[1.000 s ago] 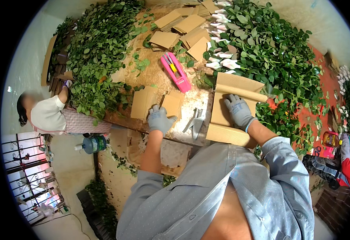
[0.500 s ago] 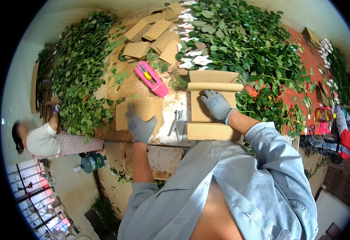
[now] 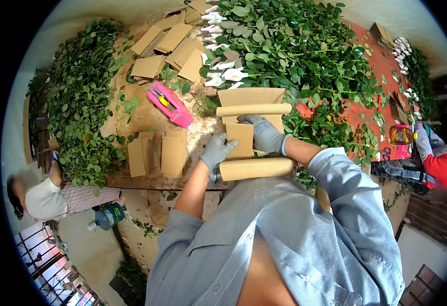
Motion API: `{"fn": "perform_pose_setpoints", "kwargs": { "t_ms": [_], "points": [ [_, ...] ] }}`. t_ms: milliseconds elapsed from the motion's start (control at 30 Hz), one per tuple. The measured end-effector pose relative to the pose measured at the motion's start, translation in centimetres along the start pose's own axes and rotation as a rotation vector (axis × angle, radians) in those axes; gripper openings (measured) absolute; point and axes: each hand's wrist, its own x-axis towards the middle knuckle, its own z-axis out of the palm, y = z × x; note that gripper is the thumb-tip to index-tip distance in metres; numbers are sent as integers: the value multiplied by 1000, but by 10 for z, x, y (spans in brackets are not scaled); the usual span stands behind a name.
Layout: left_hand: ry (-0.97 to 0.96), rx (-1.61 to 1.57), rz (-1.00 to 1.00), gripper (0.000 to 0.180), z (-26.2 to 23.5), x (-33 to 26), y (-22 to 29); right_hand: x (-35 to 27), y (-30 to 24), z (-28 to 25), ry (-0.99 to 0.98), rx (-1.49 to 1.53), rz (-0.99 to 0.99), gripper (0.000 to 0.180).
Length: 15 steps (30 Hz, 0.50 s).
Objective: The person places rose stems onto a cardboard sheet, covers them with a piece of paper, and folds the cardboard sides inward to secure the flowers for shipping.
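Both my hands wear grey gloves. My left hand (image 3: 217, 151) grips the left edge of a small brown cardboard piece (image 3: 240, 139). My right hand (image 3: 264, 133) rests on that same piece from the right. The piece lies on a larger corrugated cardboard sheet (image 3: 251, 97) whose far and near ends curl up into rolls. The near roll (image 3: 256, 169) sits at the table's front edge, just below my hands.
Flat cardboard pieces (image 3: 157, 153) lie to the left, more (image 3: 167, 43) at the back. A pink tape dispenser (image 3: 170, 104) lies between them. Leafy stems with white buds (image 3: 305, 51) cover the right; loose leaves (image 3: 75, 102) pile on the left. Other people (image 3: 47, 196) stand at both sides.
My left hand has moved right from the flat cardboard pieces to the sheet, bringing a small piece there. My right hand has shifted onto that piece.
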Motion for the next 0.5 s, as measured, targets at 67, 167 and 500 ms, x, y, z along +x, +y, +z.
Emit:
{"fn": "perform_pose_setpoints", "kwargs": {
  "t_ms": [67,167,500],
  "points": [
    [9,84,23,26,2,3,1,-4,13,-1,-32,282,29,65],
    [36,186,-7,28,6,-1,13,-4,-2,-19,-198,970,483,50],
    [246,423,-20,38,6,-6,24,10,9,-4,-253,507,713,46]
  ]
}}
